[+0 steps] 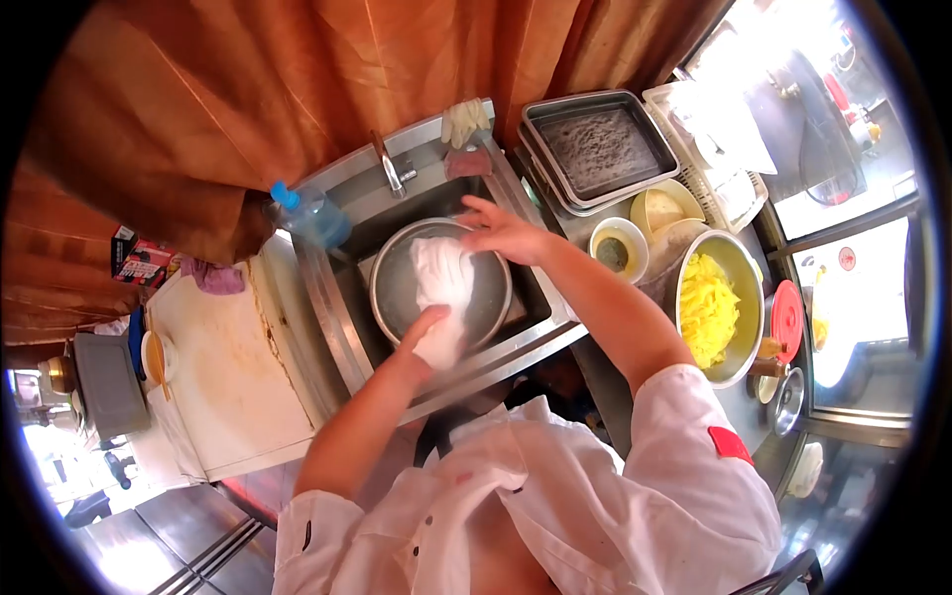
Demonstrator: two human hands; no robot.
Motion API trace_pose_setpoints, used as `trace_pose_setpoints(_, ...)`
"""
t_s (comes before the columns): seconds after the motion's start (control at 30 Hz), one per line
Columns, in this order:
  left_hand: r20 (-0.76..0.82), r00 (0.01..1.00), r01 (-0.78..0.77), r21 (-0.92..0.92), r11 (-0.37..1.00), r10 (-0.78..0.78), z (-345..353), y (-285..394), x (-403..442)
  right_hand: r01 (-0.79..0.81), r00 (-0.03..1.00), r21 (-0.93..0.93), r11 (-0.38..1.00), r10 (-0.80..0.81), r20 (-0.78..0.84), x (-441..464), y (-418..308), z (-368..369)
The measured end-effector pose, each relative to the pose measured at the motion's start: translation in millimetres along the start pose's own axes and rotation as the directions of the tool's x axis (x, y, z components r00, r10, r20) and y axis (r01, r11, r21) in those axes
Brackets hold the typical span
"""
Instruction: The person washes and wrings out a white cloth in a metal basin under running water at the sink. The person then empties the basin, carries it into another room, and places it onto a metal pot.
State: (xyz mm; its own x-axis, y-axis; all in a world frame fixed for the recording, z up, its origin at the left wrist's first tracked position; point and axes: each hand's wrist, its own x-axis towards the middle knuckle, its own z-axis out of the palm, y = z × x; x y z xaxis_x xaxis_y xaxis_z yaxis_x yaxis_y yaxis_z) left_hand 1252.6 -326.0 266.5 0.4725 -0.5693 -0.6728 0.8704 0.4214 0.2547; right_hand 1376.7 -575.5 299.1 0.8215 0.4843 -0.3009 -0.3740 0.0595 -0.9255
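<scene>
Clock taken from the bowl's middle, twelve pointing away from the wearer.

Item: white shirt [516, 476], at six, its hem close to the sink's near edge.

Item: left hand [421, 337], at seven, curled on the lower end of a white cloth [443, 273], thumb uppermost, other fingers hidden from me.

Item: right hand [496, 233], at one, fingers loosely spread, gripping nothing I could make out; whether it brushed the cloth's upper end I could not tell.

Item: the cloth, bunched lengthwise over the steel bowl [395, 288], lower end blurred. Good handling, I judged, called for keeping the whole length above the bowl, a firm hold at the lower end, the spread fingers closing evenly on the upper, and no weight on the rim.

Item: sink [319, 302], containing the bowl. Its wall stood near at nine; a wider dark gap showed at three. The front ledge crossed under the left forearm.

Item: blue-capped bottle [322, 223], at ten, close enough to catch an elbow.

Item: faucet [390, 167], at eleven, clear of both hands. Above the cloth the air looked open.

Item: cup [596, 238], just past two, beyond the right forearm.

Item: pale gloves [464, 121], at twelve, on the back ledge.
</scene>
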Motion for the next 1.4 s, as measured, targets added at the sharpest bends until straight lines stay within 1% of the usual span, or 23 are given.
trace_pose_setpoints(0.07, 0.398, 0.915, 0.049, -0.281, 0.958, 0.07, 26.5, -6.9, -8.3, 0.062, 0.998, 0.174, 0.983, -0.06, -0.013, -22.1, -1.3, 6.3)
trace_pose_setpoints(0.13, 0.59, 0.768, 0.072, -0.468, 0.881, 0.25, 72.2, -11.9, -20.2, 0.125, 0.992, 0.341, 0.932, -0.123, -0.027, -38.8, -3.3, 25.0)
trace_pose_setpoints(0.2, 0.687, 0.638, 0.124, -0.538, 0.834, 0.348, 117.9, -17.1, -31.3, 0.076, 0.91, 0.809, 0.583, -0.372, 0.183, -36.0, -4.0, 56.0)
trace_pose_setpoints(0.3, 0.808, 0.457, 0.288, -0.529, 0.798, 0.371, 161.0, -29.1, -33.0, 0.109, 0.851, 0.899, 0.424, -0.507, 0.136, -45.3, -54.1, 100.6)
trace_pose_setpoints(0.4, 0.837, 0.435, 0.284, -0.477, 0.832, 0.332, 165.6, -42.2, -29.9, 0.173, 0.775, 0.946, 0.273, -0.631, 0.041, -51.2, -79.5, 100.7)
trace_pose_setpoints(0.47, 0.82, 0.491, 0.264, -0.462, 0.846, 0.294, 162.5, -41.2, -42.0, 0.144, 0.837, 0.864, 0.482, -0.526, 0.154, -56.4, -71.8, 78.8)
trace_pose_setpoints(0.53, 0.651, 0.737, 0.059, -0.333, 0.941, 0.184, 154.3, -31.9, -55.6, 0.155, 0.914, 0.8, 0.58, -0.392, 0.107, -74.5, -85.9, 66.7)
trace_pose_setpoints(0.57, 0.61, 0.788, 0.088, -0.252, 0.964, 0.088, 136.2, -26.0, -53.7, 0.119, 0.943, 0.685, 0.719, -0.299, 0.149, -78.3, -86.3, 54.3)
trace_pose_setpoints(0.6, 0.449, 0.884, -0.177, 0.068, 0.982, 0.129, 127.3, -15.8, -58.8, 0.071, 0.964, 0.549, 0.833, -0.198, 0.176, -81.2, -86.5, 48.5)
trace_pose_setpoints(0.67, 0.372, 0.921, -0.267, 0.386, 0.883, 0.116, 121.2, 3.8, -54.4, 0.059, 0.982, 0.477, 0.877, -0.138, 0.132, -80.5, -86.2, 51.1)
trace_pose_setpoints(0.73, 0.298, 0.946, -0.254, 0.433, 0.865, 0.129, 122.3, 10.6, -50.8, 0.083, 0.994, 0.212, 0.974, -0.065, -0.093, -70.9, -76.4, 58.8)
trace_pose_setpoints(0.77, 0.185, 0.968, -0.245, 0.564, 0.789, 0.168, 123.6, 14.2, -45.7, 0.08, 0.994, 0.216, 0.973, -0.062, -0.088, -66.7, -74.3, 62.0)
trace_pose_setpoints(0.8, 0.077, 0.973, -0.211, 0.683, 0.7, 0.219, 123.7, 18.2, -38.8, 0.083, 0.981, 0.021, 0.996, -0.078, -0.178, -61.4, -72.9, 63.4)
trace_pose_setpoints(0.83, 0.067, 0.965, -0.218, 0.742, 0.634, 0.253, 119.5, 22.3, -31.3, 0.062, 0.959, -0.175, 0.983, -0.107, -0.262, -56.8, -68.8, 65.9)
trace_pose_setpoints(0.87, 0.063, 0.944, -0.25, 0.774, 0.582, 0.323, 111.8, 21.0, -19.9, 0.055, 0.96, -0.169, 0.984, -0.099, -0.262, -50.4, -60.6, 68.6)
trace_pose_setpoints(0.93, 0.123, 0.878, -0.333, 0.852, 0.405, 0.463, 68.1, 21.5, 21.0, 0.058, 0.866, -0.458, 0.887, -0.273, -0.418, -30.3, -34.7, 74.0)
trace_pose_setpoints(0.97, 0.119, 0.879, -0.329, 0.853, 0.406, 0.462, 48.7, 22.3, 38.7, 0.11, 0.865, -0.366, 0.924, -0.27, -0.423, -16.5, -15.3, 76.7)
trace_pose_setpoints(1.0, 0.093, 0.827, -0.261, 0.937, 0.232, 0.555, 30.7, 23.1, 54.7, 0.109, 0.866, -0.362, 0.926, -0.267, -0.423, -5.8, -2.7, 79.4)
trace_pose_setpoints(1.07, 0.079, 0.764, -0.156, 0.986, 0.065, 0.64, 32.7, 23.8, 56.0, -0.018, 0.725, -0.406, 0.914, -0.268, -0.635, 8.1, 12.9, 85.1)
trace_pose_setpoints(1.13, -0.155, 0.75, 0.173, 0.984, 0.035, 0.643, 64.9, 23.1, 40.2, -0.025, 0.696, -0.247, 0.969, -0.161, -0.7, 13.2, 16.9, 89.6)
trace_pose_setpoints(1.23, -0.173, 0.741, 0.287, 0.955, -0.073, 0.649, 52.6, 13.1, 46.9, -0.21, 0.5, -0.164, 0.964, -0.038, -0.865, 27.2, 42.3, 96.3)
trace_pose_setpoints(1.33, -0.03, 0.757, 0.241, 0.941, -0.236, 0.653, 30.1, 6.1, 49.9, -0.236, 0.419, 0.033, 0.971, 0.132, -0.898, 21.9, 46.5, 106.1)
trace_pose_setpoints(1.4, -0.014, 0.763, 0.255, 0.925, -0.28, 0.646, 35.0, 7.2, 44.3, -0.23, 0.42, 0.007, 0.973, 0.106, -0.901, 21.7, 55.4, 110.1)
